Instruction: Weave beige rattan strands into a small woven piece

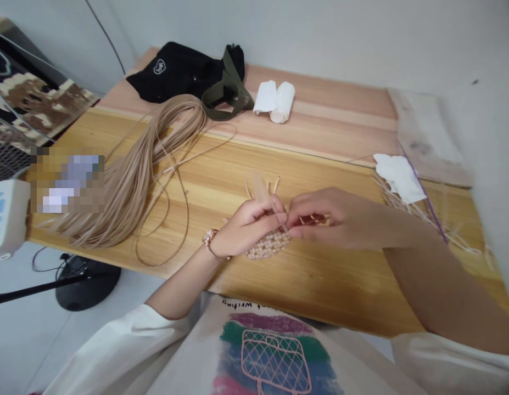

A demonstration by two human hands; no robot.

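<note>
The left hand (250,225), a rose-gold wristwatch (210,240) on its wrist, is closed with curled fingers over a small woven rattan piece (268,244), gripping it against the desk (303,282). Pale strand ends fan out from the far side of the weave. The right hand (332,219) comes in from the other side, its fingers pinched together at the weave's edge and touching the left fingertips; whatever they pinch is hidden. Left of the hands, a long bundle of tan rattan strands (130,186) sprawls across the desk. A black bag (172,71) with an olive strap (228,93) and a white paper roll (278,100) sit at the far edge, while a white tissue (398,176) rests on cut strands (406,211) to the right.
</note>
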